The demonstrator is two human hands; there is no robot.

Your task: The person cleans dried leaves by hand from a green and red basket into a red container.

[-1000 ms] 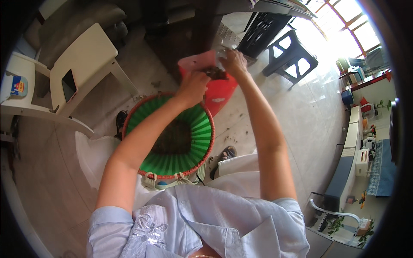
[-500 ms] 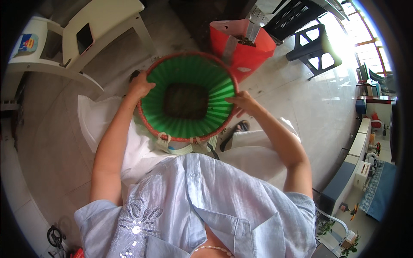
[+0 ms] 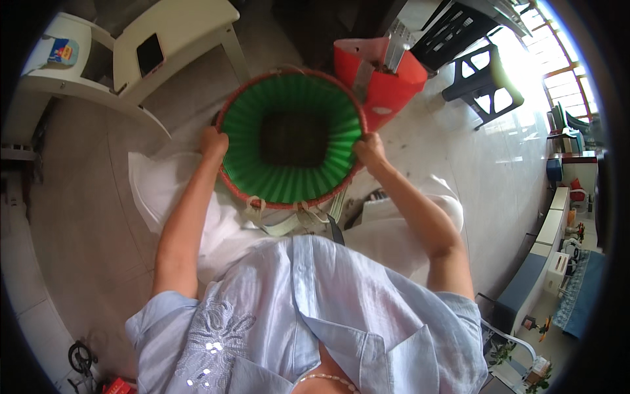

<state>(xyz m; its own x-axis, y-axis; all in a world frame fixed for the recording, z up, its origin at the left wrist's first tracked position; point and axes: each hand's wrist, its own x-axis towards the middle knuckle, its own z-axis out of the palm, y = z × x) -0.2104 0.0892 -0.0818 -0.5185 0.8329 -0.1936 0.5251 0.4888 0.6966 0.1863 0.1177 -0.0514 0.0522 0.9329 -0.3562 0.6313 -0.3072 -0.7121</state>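
Observation:
A deep round basket [image 3: 289, 177] with a ribbed green inside and a reddish rim is held up in front of me, its mouth facing me. My left hand [image 3: 214, 144] is closed on the left side of the rim. On the right side, my right hand [image 3: 371, 150] grips the rim too. The basket's square bottom looks dark, and I cannot tell whether anything lies in it. Pale straps [image 3: 289, 223] hang from the rim's near side, above my lap.
A red plastic bag [image 3: 387, 88] with a perforated metal piece in it stands just beyond the basket on the right. Farther right is a black stool [image 3: 482, 85]. At the far left, a cream table [image 3: 177, 33] carries a dark phone [image 3: 149, 54]. Pale tiled floor [image 3: 85, 184] surrounds me.
Both hands have tightened around the rim; the right hand's fingers were looser before. The basket has risen a little and tilted slightly. The whole view has shifted somewhat.

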